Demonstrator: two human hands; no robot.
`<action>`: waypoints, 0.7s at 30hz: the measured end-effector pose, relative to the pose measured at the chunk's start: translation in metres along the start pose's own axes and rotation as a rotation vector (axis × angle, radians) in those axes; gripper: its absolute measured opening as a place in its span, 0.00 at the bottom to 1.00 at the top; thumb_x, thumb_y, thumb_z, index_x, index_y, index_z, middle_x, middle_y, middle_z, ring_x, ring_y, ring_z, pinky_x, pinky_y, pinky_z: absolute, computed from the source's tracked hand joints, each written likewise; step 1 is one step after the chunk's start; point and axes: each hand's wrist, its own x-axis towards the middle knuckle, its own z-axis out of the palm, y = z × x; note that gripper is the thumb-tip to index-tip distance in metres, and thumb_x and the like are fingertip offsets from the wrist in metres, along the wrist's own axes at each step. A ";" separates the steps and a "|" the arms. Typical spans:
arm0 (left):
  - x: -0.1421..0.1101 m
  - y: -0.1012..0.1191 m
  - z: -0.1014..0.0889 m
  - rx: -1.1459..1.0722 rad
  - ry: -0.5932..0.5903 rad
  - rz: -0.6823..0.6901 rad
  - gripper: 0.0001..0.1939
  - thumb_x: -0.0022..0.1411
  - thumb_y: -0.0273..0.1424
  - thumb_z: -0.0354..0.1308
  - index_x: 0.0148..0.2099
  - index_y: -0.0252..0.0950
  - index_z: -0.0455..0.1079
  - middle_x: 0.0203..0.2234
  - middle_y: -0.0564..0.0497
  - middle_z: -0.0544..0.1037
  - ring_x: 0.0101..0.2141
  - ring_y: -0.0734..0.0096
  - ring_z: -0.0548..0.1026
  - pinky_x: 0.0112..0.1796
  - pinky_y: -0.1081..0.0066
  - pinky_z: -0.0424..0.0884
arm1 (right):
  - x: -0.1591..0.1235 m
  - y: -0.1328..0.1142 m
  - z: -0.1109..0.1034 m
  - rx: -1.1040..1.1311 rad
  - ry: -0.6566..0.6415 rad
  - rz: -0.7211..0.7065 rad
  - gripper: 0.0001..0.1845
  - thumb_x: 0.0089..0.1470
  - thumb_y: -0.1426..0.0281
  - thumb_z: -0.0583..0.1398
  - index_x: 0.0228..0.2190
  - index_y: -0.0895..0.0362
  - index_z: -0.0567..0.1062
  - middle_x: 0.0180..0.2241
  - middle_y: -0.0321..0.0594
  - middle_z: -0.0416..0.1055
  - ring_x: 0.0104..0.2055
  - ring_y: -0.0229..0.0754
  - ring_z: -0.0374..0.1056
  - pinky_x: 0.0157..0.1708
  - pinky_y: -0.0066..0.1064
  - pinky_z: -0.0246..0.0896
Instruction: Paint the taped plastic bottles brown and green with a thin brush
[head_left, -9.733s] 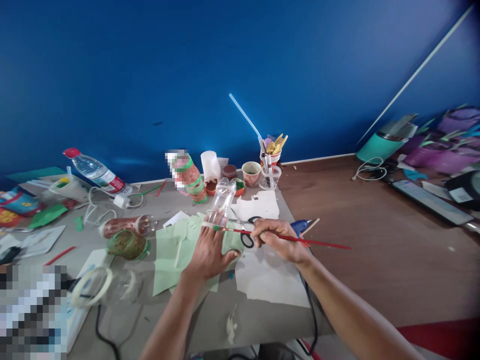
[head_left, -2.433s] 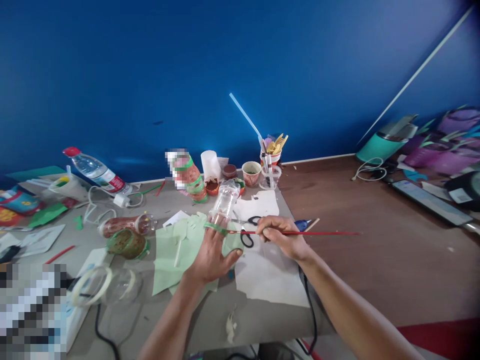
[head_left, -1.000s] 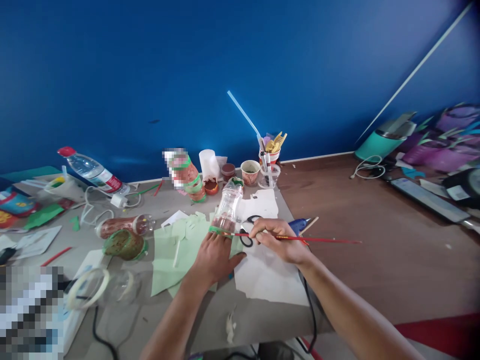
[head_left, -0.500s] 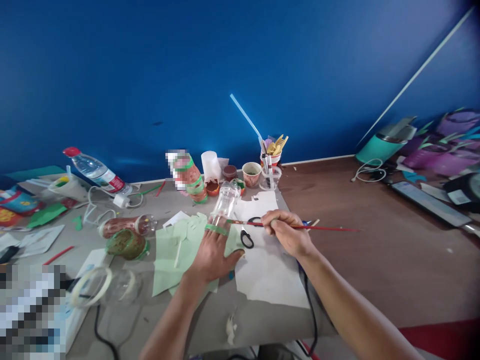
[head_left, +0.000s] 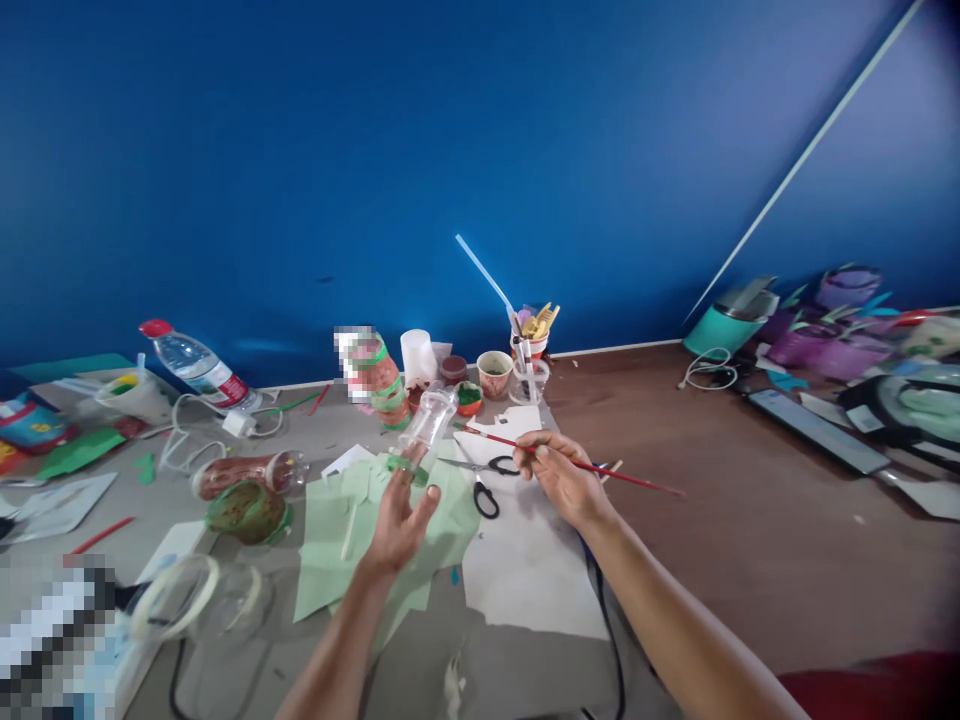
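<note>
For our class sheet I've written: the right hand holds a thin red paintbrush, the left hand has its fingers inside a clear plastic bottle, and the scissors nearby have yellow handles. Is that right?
Not quite: the scissors have black handles, not yellow, as the head view shows. The right hand does hold a thin red paintbrush, and the left hand has its fingers inside a clear plastic bottle.

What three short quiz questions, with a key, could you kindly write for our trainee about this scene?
1. Which hand holds the red brush?
2. True or false: the left hand has fingers inside the clear bottle.
3. What colour is the cap on the water bottle: (a) blue, (b) red or (c) yellow?
Key: 1. The right hand. 2. True. 3. (b).
</note>
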 end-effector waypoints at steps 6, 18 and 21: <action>0.004 0.007 0.001 -0.137 0.067 -0.061 0.35 0.58 0.52 0.57 0.61 0.37 0.65 0.57 0.40 0.71 0.61 0.51 0.63 0.61 0.56 0.55 | 0.006 0.000 0.004 -0.061 0.073 -0.044 0.12 0.47 0.60 0.67 0.31 0.55 0.80 0.24 0.39 0.73 0.25 0.40 0.65 0.25 0.33 0.60; 0.003 0.003 0.005 -0.173 0.121 -0.059 0.33 0.58 0.51 0.57 0.58 0.36 0.67 0.55 0.40 0.72 0.59 0.50 0.65 0.58 0.57 0.59 | 0.037 -0.006 0.010 -0.531 0.179 -0.082 0.10 0.50 0.65 0.59 0.32 0.58 0.76 0.24 0.36 0.72 0.23 0.35 0.65 0.27 0.31 0.62; 0.004 0.002 0.006 -0.160 0.107 -0.055 0.32 0.59 0.51 0.56 0.59 0.36 0.66 0.56 0.39 0.71 0.58 0.50 0.65 0.58 0.56 0.57 | 0.060 -0.005 0.006 -0.759 0.206 -0.045 0.13 0.50 0.64 0.56 0.33 0.59 0.76 0.23 0.36 0.72 0.21 0.36 0.65 0.24 0.30 0.62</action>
